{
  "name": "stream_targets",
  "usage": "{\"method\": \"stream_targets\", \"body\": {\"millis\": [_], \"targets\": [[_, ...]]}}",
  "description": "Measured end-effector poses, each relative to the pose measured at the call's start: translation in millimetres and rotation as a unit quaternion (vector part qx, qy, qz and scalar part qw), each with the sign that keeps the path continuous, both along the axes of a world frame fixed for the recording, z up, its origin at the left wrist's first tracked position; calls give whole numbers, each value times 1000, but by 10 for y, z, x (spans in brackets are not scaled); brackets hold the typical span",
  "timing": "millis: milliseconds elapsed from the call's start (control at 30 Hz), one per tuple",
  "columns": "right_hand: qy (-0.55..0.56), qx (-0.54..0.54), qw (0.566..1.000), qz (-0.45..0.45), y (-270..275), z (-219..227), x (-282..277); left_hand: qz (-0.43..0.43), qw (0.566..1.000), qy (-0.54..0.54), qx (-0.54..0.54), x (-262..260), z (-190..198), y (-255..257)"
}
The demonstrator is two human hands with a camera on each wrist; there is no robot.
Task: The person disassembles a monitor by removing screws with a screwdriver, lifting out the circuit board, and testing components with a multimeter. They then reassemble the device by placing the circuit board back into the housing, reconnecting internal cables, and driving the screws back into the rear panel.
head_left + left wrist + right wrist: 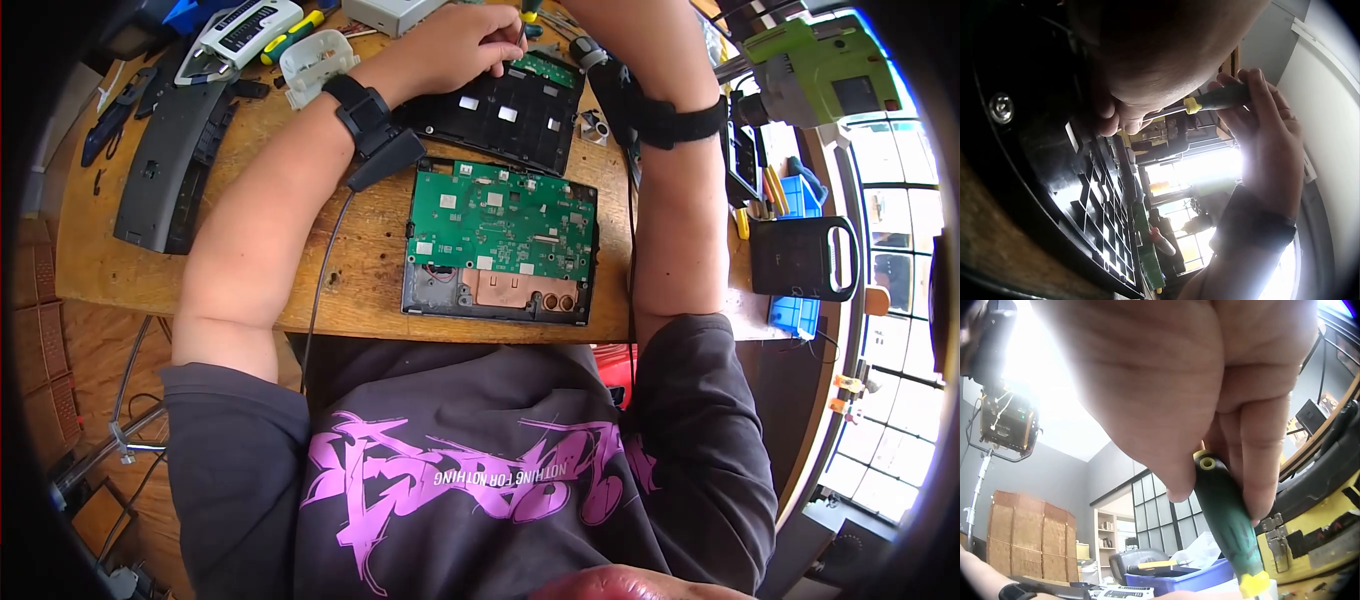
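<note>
Fingers of the right hand [1210, 387] grip the green handle of a screwdriver [1229, 519] with a yellow collar; the left wrist view shows this right hand [1269, 137] from the side, the shaft pointing toward the left fingertips. The left hand [450, 55] is over the far part of a black plastic casing [480, 125], its thumb and fingers pinched together by the screwdriver's shaft. What lies between those fingertips is too small to tell. Nearer the body, a housing with a green circuit board [500, 220] and a copper-coloured plate [505, 288] lies on the wooden table.
A long grey casing [165, 170] lies at the table's left. Behind it are a white tester [245, 35], a yellow-green tool [292, 38] and a translucent plastic part [318, 65]. A green power tool [820, 70] and a black case [800, 258] stand at the right. Cables run beside both forearms.
</note>
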State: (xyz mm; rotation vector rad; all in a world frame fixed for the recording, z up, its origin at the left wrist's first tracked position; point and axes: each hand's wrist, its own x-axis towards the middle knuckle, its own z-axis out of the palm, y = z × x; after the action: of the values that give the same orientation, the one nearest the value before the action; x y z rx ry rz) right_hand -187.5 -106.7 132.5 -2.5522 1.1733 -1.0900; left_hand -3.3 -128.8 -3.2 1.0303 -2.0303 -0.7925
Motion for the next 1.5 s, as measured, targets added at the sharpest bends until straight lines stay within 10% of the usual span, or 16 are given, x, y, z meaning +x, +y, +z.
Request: {"method": "stream_targets", "body": {"millis": [300, 533, 800, 1000, 1167, 1500], "targets": [[58, 0, 998, -8, 97, 76, -175, -5, 996, -34, -79, 1, -231, -133], [-276, 43, 959, 56, 32, -116, -720, 13, 984, -65, -168, 84, -187, -149], [-51, 134, 989, -43, 868, -288, -1453, 49, 951, -287, -103, 232, 27, -13], [30, 174, 981, -84, 1036, -302, -1434, 23, 961, -227, -159, 118, 34, -44], [-246, 139, 957, 67, 600, -497, -1248, 18, 966, -170, -192, 56, -92, -92], [-118, 42, 991, 43, -155, -385, -596, 34, 978, -69, -193, 44, -241, -92]]}}
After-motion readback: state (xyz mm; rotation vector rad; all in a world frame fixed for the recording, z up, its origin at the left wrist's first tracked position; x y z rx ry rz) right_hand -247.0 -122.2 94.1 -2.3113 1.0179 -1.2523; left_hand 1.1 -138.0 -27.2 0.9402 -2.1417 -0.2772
